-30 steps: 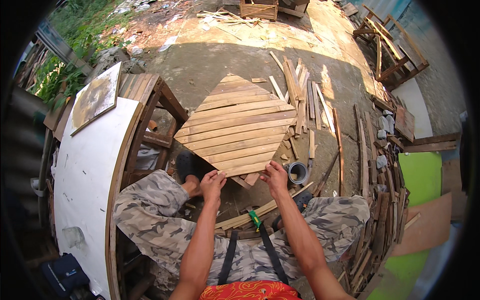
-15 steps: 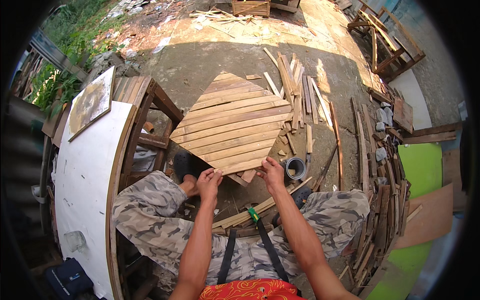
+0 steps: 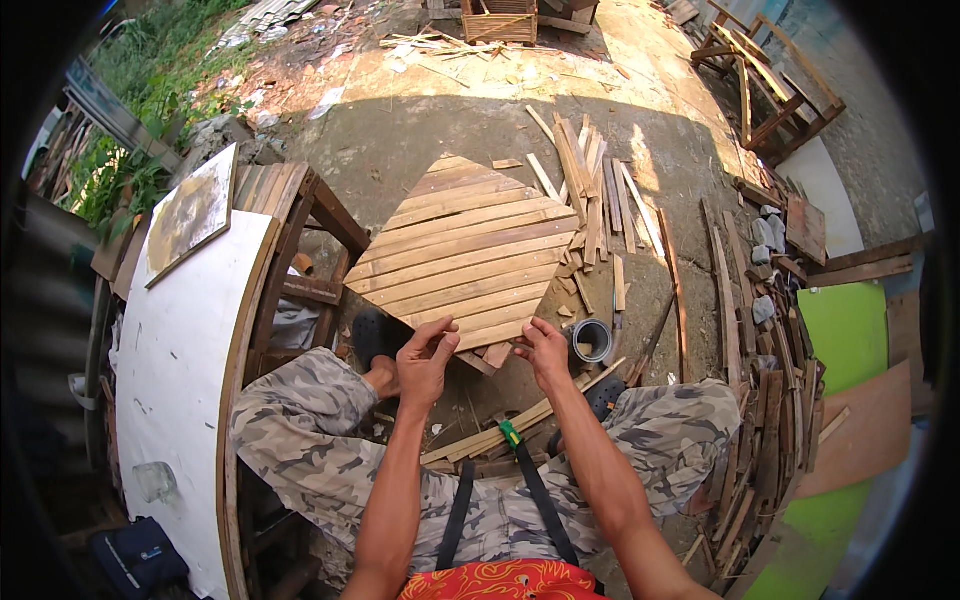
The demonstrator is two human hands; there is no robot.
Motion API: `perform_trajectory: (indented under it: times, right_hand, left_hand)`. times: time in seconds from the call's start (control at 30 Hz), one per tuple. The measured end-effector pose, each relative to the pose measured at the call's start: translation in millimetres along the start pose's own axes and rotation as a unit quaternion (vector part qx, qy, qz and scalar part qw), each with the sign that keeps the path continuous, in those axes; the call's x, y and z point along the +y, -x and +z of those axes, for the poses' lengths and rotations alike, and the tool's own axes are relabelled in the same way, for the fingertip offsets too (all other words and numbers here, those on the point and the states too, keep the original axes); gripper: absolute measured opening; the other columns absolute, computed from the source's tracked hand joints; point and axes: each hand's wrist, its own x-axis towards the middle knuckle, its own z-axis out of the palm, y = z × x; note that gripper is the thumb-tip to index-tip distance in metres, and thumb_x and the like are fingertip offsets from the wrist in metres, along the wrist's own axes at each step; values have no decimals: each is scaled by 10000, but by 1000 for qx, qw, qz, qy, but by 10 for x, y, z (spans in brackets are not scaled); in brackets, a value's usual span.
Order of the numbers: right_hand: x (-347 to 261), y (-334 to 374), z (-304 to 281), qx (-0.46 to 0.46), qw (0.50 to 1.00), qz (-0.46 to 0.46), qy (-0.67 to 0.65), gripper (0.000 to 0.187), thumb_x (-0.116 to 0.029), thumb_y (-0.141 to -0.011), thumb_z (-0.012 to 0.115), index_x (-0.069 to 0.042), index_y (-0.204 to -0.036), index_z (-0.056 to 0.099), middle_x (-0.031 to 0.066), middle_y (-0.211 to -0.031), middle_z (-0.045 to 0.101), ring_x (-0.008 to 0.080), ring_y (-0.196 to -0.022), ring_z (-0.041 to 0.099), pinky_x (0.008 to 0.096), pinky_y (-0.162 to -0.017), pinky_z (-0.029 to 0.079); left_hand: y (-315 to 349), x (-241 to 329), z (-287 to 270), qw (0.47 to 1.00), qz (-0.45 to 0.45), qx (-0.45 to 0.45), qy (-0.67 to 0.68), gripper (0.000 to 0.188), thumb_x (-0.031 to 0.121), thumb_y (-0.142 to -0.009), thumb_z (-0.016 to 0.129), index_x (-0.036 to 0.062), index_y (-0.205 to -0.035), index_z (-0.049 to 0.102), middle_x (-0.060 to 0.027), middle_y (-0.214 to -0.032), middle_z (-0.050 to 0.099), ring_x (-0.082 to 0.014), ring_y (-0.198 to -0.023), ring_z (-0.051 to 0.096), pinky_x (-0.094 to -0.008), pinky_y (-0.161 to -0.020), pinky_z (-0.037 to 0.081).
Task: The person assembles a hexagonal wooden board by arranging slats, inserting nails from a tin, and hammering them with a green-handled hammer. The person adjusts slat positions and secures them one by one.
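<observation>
A diamond-shaped panel of light wooden slats [image 3: 460, 250] lies in front of me, its slats side by side on the slant with thin gaps between. At its near edge lies the last wooden slat [image 3: 492, 335]. My right hand [image 3: 543, 352] pinches that slat's right end between thumb and fingers. Around its left end closes my left hand [image 3: 424, 362], forefinger curled over the panel's edge and thumb beside the slat. Short wood blocks [image 3: 497, 354] show beneath the near edge; what else supports the panel is hidden.
Beside my right hand stands a grey can [image 3: 590, 341]. Loose wood strips [image 3: 590, 170] lie beyond it, and stacked scrap wood [image 3: 765, 420] lines the right. A white-topped table [image 3: 185, 370] stands left. Bamboo strips [image 3: 540, 412] lie between my legs.
My left hand has shifted slightly up and right along the panel's near edge, its forefinger now higher over the slats. The right hand stays nearly in place at the slat's right end.
</observation>
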Motion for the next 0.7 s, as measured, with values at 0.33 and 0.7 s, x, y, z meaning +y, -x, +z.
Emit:
perform_trajectory:
  times: [0.33, 0.7]
  right_hand:
    - [10, 16, -9, 9, 1000, 10, -10, 341, -147, -978, 682, -32, -1292, 612, 47, -1060, 691, 181, -909, 668, 332, -715, 570]
    - [4, 23, -1, 2, 1000, 7, -15, 353, -157, -975, 689, -22, -1292, 609, 46, -1040, 688, 177, -900, 679, 329, -713, 575]
  left_hand:
    - [223, 877, 443, 960, 137, -232, 79, 112, 40, -861, 803, 17, -963, 766, -86, -903, 731, -180, -846, 656, -301, -751, 525]
    - [247, 1136, 502, 947, 174, -265, 52, 102, 17, -823, 821, 15, -906, 762, -66, -879, 731, -189, -845, 649, -319, -766, 516]
